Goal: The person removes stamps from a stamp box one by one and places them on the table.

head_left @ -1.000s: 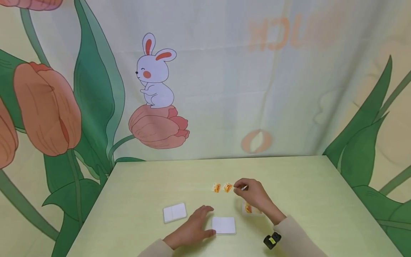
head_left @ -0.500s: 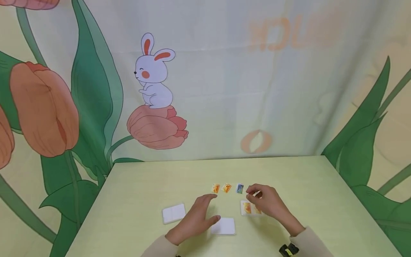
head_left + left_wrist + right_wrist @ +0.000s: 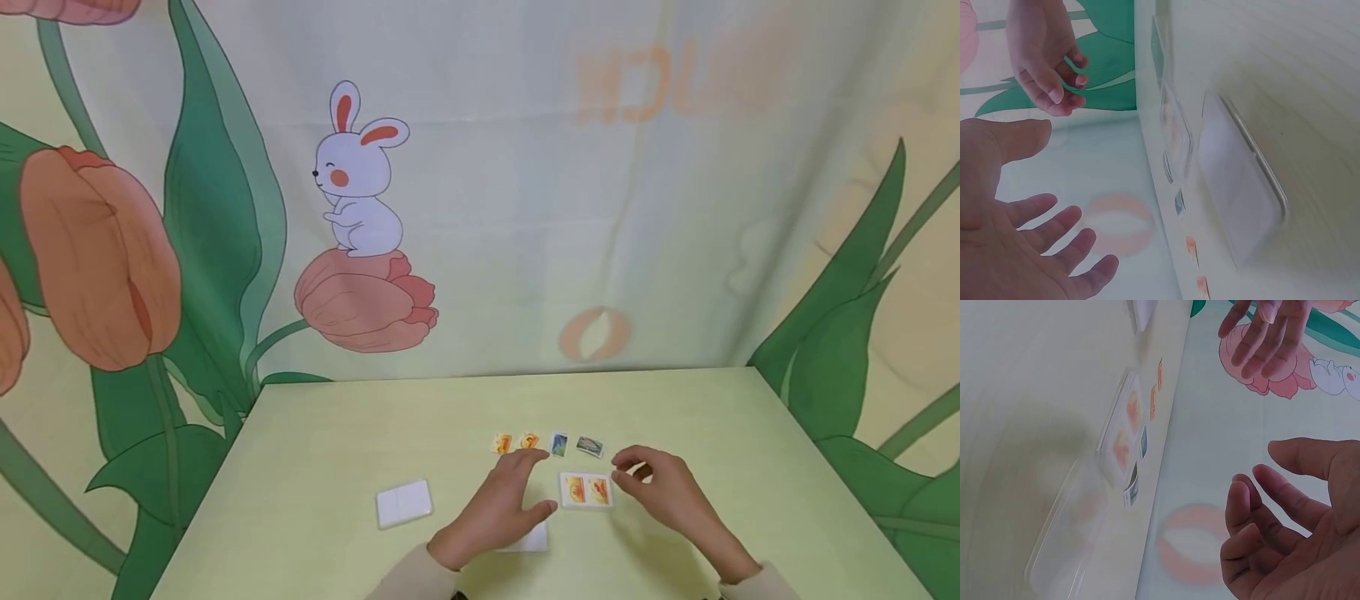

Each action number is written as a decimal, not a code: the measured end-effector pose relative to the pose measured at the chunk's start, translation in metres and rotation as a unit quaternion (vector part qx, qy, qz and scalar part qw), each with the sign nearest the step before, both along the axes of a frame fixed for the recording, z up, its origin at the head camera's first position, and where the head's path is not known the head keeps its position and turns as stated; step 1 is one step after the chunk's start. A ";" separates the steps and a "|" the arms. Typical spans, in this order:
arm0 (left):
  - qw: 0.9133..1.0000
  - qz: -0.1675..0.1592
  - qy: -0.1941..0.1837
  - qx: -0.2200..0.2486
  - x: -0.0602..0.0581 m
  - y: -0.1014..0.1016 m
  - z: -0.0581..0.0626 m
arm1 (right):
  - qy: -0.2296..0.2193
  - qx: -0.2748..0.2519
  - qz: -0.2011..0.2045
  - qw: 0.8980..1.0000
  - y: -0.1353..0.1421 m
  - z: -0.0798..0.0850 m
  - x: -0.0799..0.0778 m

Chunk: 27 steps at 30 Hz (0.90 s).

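Note:
My left hand (image 3: pixel 502 500) hovers with thumb and fingers spread, partly covering a white flat case (image 3: pixel 531 541). In the left wrist view its fingers hold nothing. To the right, my right hand (image 3: pixel 663 490) has loosely bent fingers and nothing in its grasp. Near its fingertips lies a clear flat case (image 3: pixel 586 492) with two orange pictures showing. Behind it, small picture cards form a row: an orange one (image 3: pixel 502 443), a second orange one (image 3: pixel 528 441), a blue one (image 3: pixel 558 444) and a greyish-green one (image 3: pixel 589 446), which lies tilted.
Another white flat case (image 3: pixel 403 503) lies at the left of the pale green table (image 3: pixel 322 433). A transparent case (image 3: pixel 1060 537) shows low in the right wrist view. Behind the table hangs a curtain (image 3: pixel 495 192) printed with tulips and a rabbit.
The blue card, then the greyish-green card, have come to lie at the right end of the row. Both hands have moved right, and the right hand has uncovered the orange-picture case.

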State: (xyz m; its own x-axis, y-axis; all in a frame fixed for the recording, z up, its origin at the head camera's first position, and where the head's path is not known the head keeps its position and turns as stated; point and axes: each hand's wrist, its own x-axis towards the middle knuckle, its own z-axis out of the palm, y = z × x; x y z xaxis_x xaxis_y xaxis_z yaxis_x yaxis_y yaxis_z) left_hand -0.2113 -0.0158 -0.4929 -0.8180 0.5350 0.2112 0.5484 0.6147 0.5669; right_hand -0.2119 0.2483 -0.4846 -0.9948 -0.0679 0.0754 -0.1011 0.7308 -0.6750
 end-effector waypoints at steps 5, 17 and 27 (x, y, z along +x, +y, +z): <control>1.000 -0.003 -0.016 -0.006 -0.002 0.015 0.001 | 0.008 0.014 -0.005 1.000 0.014 -0.005 0.008; 0.998 -0.022 -0.011 -0.052 -0.006 0.055 -0.002 | -0.010 0.046 -0.009 0.999 0.040 -0.018 0.022; 0.989 -0.042 0.037 -0.137 -0.010 0.087 -0.004 | -0.005 0.085 -0.003 0.996 0.059 -0.030 0.032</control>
